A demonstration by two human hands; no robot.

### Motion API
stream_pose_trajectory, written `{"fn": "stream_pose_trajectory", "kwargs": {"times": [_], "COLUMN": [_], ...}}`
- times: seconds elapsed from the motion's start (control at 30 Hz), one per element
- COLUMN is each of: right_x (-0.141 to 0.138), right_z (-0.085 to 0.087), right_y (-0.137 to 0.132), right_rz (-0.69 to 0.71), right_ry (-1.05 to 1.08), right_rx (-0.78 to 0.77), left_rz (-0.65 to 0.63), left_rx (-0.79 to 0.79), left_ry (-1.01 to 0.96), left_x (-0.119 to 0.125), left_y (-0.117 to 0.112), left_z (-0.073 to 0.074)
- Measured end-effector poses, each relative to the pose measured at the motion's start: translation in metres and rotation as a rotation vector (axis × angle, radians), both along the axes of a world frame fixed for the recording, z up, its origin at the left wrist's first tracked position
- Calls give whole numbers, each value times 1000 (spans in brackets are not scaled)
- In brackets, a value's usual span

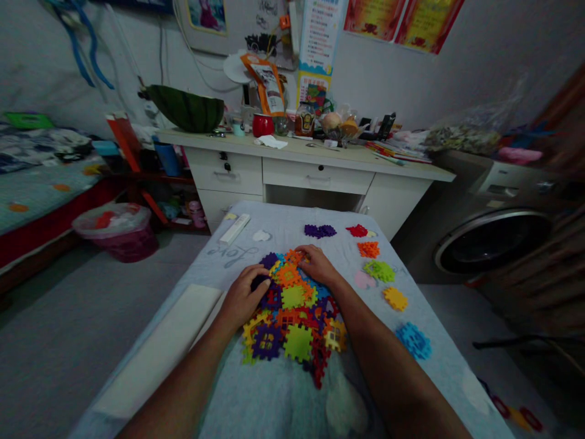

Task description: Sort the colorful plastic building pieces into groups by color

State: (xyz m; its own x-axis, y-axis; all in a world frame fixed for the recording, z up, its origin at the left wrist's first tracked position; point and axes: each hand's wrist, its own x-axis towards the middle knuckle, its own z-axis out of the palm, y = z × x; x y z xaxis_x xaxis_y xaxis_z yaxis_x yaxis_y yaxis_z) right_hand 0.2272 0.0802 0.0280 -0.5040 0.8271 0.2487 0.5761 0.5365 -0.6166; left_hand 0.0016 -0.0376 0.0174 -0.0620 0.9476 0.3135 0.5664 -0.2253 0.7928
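Observation:
A heap of notched plastic building tiles (292, 297) in several colours lies at the middle of the cloth-covered table. At the heap's left edge, my left hand (244, 296) has its thumb and fingers closed about a dark purple tile (259, 281). My right hand (317, 266) reaches over the heap's far right side, its fingers bent around the edge of an orange tile (294, 256). Its fingertips are partly hidden. Nearer me in the heap lie a purple window tile (267, 341), a green square tile (298, 342) and a yellow window tile (335, 335).
Single-colour piles stand apart: purple (320, 231) at the back, then red (357, 230), orange (368, 249), green (379, 271), yellow (395, 299) and blue (414, 340) down the right. A white strip (234, 228) and a long pale board (159, 347) lie left.

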Motion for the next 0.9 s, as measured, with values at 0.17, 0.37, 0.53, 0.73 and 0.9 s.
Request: {"fn": "stream_pose_trajectory", "kwargs": {"times": [0.17,0.37,0.53,0.73,0.9], "right_x": [3,46,111,132,126], "right_z": [-6,21,42,34,31], "right_y": [-1,16,26,25,26], "right_rz": [-46,-288,-733,-894,-969], "right_ry": [258,383,240,-35,-104], "right_rx": [-117,-51,84,88,72], "left_rz": [-12,-11,-16,-11,-12], "left_rx": [7,16,20,11,12], "left_ry": [9,24,27,34,43], "left_x": [0,-1,-1,-1,-2], "left_y": [1,1,0,-1,-1], "left_z": [0,-2,-2,-1,-2]}}
